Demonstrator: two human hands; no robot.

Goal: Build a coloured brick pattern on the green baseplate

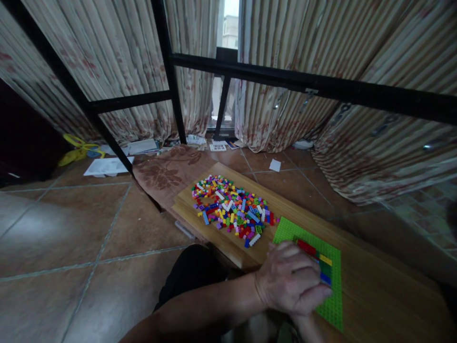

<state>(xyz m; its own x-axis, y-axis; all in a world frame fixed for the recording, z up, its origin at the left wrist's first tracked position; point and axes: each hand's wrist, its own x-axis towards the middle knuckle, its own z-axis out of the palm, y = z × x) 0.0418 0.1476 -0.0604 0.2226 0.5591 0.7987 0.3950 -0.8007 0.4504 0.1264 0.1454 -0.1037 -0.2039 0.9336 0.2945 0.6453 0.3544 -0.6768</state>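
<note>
My left hand (293, 278) reaches across the green baseplate (335, 309), its fingers bent and pressed together over the near side of a block of joined bricks. Whatever lies under those fingers is hidden. Past the knuckles, a red brick (306, 247), a yellow brick (325, 260) and a blue brick (325, 278) show in that block. Of my right hand (309, 327) only the wrist area is seen below my left hand; its fingers are covered. Left of the baseplate, a loose pile of small coloured bricks (232, 220) is spread on the wooden table (300, 206).
Black metal bars (250, 71) cross in front of striped curtains (193, 43). On the tiled floor (78, 224) are papers (109, 166), a yellow item (76, 150) and a small white sheet (274, 165). A patterned brown cloth (164, 171) lies beyond the table's left end.
</note>
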